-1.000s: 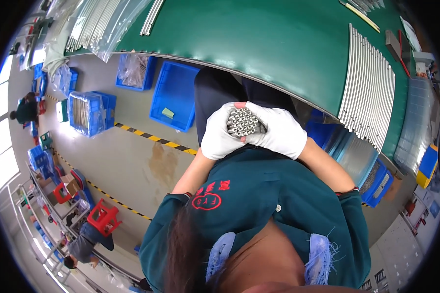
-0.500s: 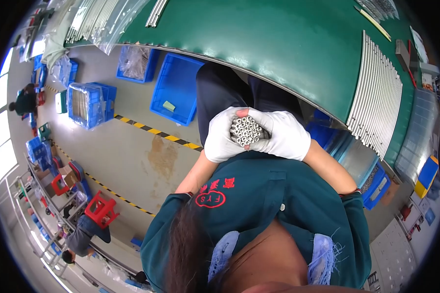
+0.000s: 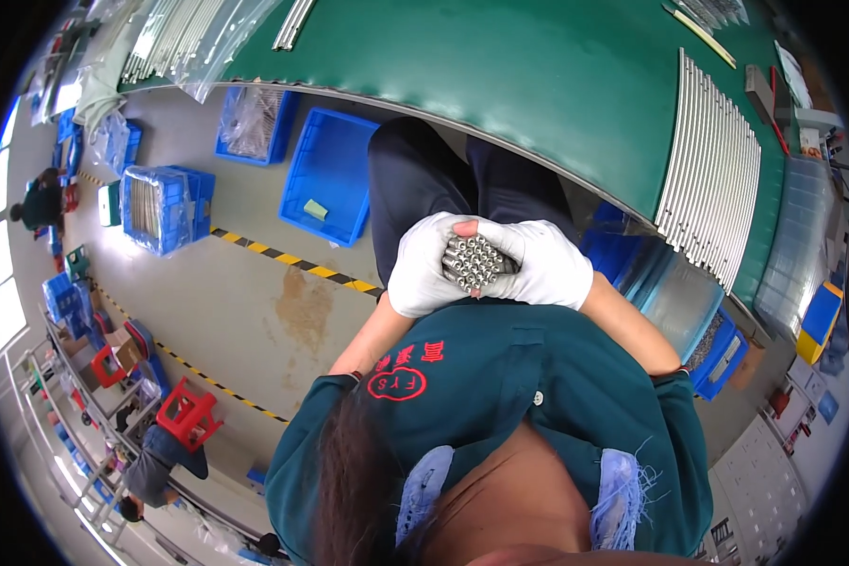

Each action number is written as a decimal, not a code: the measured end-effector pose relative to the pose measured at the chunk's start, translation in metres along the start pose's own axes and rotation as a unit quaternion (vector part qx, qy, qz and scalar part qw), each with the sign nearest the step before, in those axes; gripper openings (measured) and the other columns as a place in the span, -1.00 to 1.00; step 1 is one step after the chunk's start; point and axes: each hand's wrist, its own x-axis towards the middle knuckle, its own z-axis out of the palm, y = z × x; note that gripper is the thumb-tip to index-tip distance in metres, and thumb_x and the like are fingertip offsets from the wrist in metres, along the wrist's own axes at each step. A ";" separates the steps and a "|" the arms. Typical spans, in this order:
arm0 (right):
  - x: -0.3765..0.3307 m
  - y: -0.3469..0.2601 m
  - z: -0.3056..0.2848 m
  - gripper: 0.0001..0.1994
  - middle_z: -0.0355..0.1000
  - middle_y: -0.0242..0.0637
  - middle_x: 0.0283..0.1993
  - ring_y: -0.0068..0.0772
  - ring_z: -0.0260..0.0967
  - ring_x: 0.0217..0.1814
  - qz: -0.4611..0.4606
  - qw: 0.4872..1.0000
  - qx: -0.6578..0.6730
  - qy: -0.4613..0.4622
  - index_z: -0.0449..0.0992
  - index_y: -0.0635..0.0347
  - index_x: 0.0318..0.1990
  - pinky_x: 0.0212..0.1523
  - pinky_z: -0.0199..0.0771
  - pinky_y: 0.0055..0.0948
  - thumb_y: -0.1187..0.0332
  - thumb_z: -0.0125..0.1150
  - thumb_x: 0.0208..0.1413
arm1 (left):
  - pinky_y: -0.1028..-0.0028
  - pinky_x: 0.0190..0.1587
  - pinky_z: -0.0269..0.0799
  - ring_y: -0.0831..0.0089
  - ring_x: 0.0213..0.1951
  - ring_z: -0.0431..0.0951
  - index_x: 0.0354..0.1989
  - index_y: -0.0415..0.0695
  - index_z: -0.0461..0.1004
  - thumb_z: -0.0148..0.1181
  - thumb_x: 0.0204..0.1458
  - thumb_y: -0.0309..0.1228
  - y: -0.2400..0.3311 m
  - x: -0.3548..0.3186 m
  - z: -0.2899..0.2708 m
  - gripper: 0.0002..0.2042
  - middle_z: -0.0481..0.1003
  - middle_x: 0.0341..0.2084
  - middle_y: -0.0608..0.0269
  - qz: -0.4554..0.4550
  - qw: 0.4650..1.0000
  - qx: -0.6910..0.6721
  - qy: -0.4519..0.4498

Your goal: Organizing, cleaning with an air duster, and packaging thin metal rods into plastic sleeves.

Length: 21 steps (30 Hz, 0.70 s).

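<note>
1. Lettering (image 3: 395,384) stitched in red, part of it inside a rounded red outline, marks the chest of my dark green shirt (image 3: 481,344).
2. My left grip (image 3: 421,266) and right grip (image 3: 555,266), both in white gloves, are clasped round a bundle of metal tubes (image 3: 474,263), which I hold between them in front of my belly, apart from the table (image 3: 500,75).
3. Only the tube ends face me; my gloves hide the shafts, so I cannot tell how far down they reach.
4. Those ends are round, shiny and hollow, packed in a tight cluster.
5. The tabletop is smooth and green. On its right a row of long silvery tubes (image 3: 712,170) lies side by side; on its left, wrinkled clear plastic (image 3: 219,47) is cut off at the upper edge.
6. On the floor, a rectangular blue plastic crate (image 3: 297,174) holds a pale yellow-green slip (image 3: 315,209).
</note>
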 end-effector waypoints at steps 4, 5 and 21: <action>0.000 -0.001 0.000 -0.31 0.50 -0.09 -0.26 0.07 0.44 -0.27 0.025 0.999 0.017 -0.031 0.18 -0.13 0.26 -0.26 0.40 -0.13 0.02 0.27 -0.05 | 0.27 -0.18 0.42 0.04 -0.27 0.48 -0.20 -0.16 0.41 0.49 -0.52 -0.35 0.012 0.016 -0.025 -0.43 0.46 -0.35 0.09 -0.011 0.991 -0.040 -0.124; 0.000 0.002 0.003 -0.28 0.50 -0.08 -0.34 0.09 0.44 -0.34 0.010 1.000 0.004 -0.021 0.14 -0.15 0.29 -0.32 0.39 -0.12 -0.02 0.26 -0.05 | 0.28 -0.18 0.41 0.05 -0.26 0.49 -0.21 -0.16 0.42 0.48 -0.51 -0.35 0.019 0.023 -0.032 -0.44 0.46 -0.35 0.10 -0.015 0.986 -0.047 -0.160; 0.003 0.011 0.002 -0.30 0.53 -0.18 -0.30 0.00 0.48 -0.32 0.018 0.998 0.031 -0.051 0.32 -0.13 0.17 -0.32 0.45 -0.27 0.06 0.45 -0.22 | 0.42 -0.21 0.39 0.36 -0.31 0.47 -0.23 -0.21 0.43 0.47 -0.47 -0.38 0.017 0.046 -0.044 -0.49 0.44 -0.36 0.21 -0.072 0.936 -0.090 -0.334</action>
